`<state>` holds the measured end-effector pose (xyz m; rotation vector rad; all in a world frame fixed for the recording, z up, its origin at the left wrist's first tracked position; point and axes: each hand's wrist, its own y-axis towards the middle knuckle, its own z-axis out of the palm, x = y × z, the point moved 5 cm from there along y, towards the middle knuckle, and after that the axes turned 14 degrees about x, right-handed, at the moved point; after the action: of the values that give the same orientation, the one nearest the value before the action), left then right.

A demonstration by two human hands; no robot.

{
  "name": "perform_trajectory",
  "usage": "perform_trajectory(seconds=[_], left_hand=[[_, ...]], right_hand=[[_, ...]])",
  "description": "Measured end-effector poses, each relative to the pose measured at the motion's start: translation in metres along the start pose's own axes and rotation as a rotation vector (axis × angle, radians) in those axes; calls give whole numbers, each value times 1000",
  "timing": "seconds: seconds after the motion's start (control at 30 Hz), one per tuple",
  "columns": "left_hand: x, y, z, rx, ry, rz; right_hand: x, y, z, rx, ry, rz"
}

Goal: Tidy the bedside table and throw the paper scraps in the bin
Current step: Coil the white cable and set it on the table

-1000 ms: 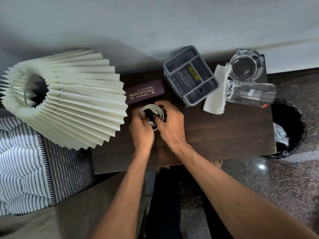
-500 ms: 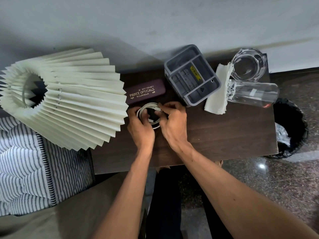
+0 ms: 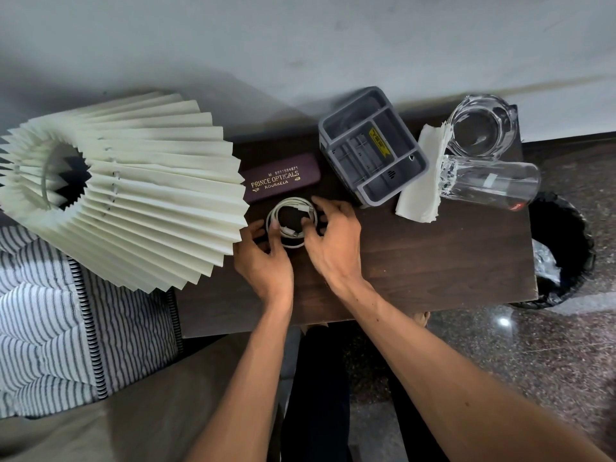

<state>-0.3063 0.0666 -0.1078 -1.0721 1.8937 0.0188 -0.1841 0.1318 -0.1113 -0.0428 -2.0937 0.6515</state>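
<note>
Bedside table (image 3: pixel 416 261), dark wood-grain, carries both hands at its near-left part. Between them lies a coiled white charging cable (image 3: pixel 290 221), flat on the wood. The left hand (image 3: pixel 263 261) sits at the coil's left side, fingers curled, with fingertips pressing on the loops; the thumb reaches along the coil's near edge. The right hand (image 3: pixel 333 241) is at the coil's right side, fingers half-open and bent, the tips touching the loops near a connector end; whether it actually pinches the cable I cannot tell.

Just beyond the hands lies a maroon spectacle case (image 3: pixel 283 178) with gold lettering, "PRINCE OPTICALS". Beyond and right of the right hand stands a grey plastic compartment organiser (image 3: pixel 373 151), tilted at an angle to the table's edge. Further right of it a torn white paper scrap (image 3: pixel 420 181) lies against a clear drinking glass (image 3: pixel 490 185) on its side; just beyond that glass is a clear glass jug (image 3: pixel 480 128).

Left of the left hand a cream pleated lampshade (image 3: pixel 133 195) overhangs the table, with striped bedding (image 3: pixel 43 328) below it. Far right, past the table's edge, a black-lined bin (image 3: pixel 566 248) stands on the speckled floor.
</note>
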Motion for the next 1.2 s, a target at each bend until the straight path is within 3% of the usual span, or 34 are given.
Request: perform_trajectory(seconds=[0.33,0.73,0.87,1.03,1.1,1.2], left_hand=[[3,10,1,-25,-120,-18],[2,-30,-7,-50,-47,-3],[-24,-54,-4,9,-41,102],[-91,-51,7,120,-12,328],[-114,-36,12,121,-5,358],[-136,-12,18,110,27,305]], right_hand=[[-1,0,0,34,69,13],[-5,-28,-26,35,137,31],[-3,-47,-55,-53,218,32],[1,-63,-110,-283,366,116],[-1,-63,-128,-341,415,168],[-6,-54,-140,-295,500,249]])
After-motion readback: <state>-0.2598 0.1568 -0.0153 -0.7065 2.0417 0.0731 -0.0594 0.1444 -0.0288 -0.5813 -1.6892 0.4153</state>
